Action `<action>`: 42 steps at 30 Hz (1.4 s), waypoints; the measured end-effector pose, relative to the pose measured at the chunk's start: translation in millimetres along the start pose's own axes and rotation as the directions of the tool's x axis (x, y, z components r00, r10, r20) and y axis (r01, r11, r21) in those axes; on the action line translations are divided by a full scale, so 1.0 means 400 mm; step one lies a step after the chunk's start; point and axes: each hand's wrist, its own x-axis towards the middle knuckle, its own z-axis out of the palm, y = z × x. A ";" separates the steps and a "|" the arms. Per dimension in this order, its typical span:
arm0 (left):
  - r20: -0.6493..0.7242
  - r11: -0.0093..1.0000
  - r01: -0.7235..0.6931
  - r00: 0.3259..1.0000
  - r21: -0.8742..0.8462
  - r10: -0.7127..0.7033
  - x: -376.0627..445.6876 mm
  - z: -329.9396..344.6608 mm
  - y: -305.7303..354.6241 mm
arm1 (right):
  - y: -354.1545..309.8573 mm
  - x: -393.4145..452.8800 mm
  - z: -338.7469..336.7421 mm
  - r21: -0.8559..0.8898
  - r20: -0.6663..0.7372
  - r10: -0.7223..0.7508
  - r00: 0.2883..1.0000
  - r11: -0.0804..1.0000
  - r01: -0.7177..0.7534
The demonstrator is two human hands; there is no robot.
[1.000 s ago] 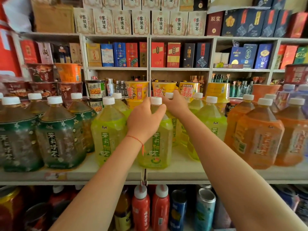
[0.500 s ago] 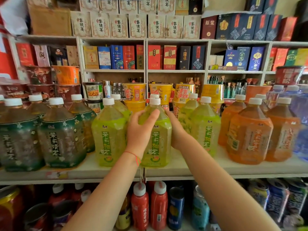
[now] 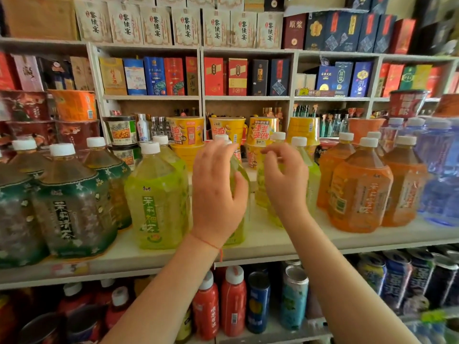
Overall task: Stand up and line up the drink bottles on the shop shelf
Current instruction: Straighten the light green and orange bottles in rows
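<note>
Standing upright at the centre of the frame, on the pale shelf (image 3: 260, 242): a green tea bottle (image 3: 238, 184), mostly hidden behind the left hand (image 3: 216, 194). Placed there probably to continue the front row, just right of the other green bottle (image 3: 156, 199) with the white cap. Right of it, a gap in the row, then more green bottles (image 3: 309, 175) behind the right hand (image 3: 285, 180), standing farther back.

Left hand open, fingers spread and relaxed, palm toward the bottle; touching or just off it, cannot tell. Right hand also loose, fingers slightly curled, holding nothing, close to the bottles behind it. Both hands released, probably to check that the bottle stands alone and in line.

Farther out: dark green bottles (image 3: 72, 209) at the left of the frame, orange bottles (image 3: 360, 189) at the right, blue water bottles (image 3: 437, 170) at the far right edge. Yellow noodle cups (image 3: 186, 131) behind, boxes (image 3: 156, 75) in the upper part, red bottles and cans (image 3: 258, 301) below.

Compared with half a second ago: then both hands gripped the sides of the centre bottle; now opened and lifted away from it. Bottle in about the same spot, still upright.
</note>
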 end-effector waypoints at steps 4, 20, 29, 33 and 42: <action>0.014 0.963 -0.234 0.971 -0.135 0.238 -0.027 0.020 0.039 | 0.082 0.060 -0.054 -0.322 -0.149 0.017 0.989 0.945 -0.064; 0.178 0.925 0.379 0.910 0.005 -0.374 0.038 0.195 0.190 | 0.174 0.083 -0.144 0.037 0.516 0.235 0.824 0.955 -0.296; 0.092 0.856 0.513 0.851 0.063 -0.517 0.097 0.213 0.162 | 0.210 0.182 -0.093 -0.011 0.382 0.306 0.872 0.945 -0.327; 0.088 0.863 0.498 0.859 0.087 -0.505 0.092 0.212 0.169 | 0.235 0.226 -0.030 -0.013 0.444 0.463 0.767 0.859 -0.512; 0.081 0.860 0.493 0.859 0.133 -0.505 0.091 0.216 0.174 | 0.264 0.250 -0.043 -0.181 0.500 0.470 0.727 0.878 -0.442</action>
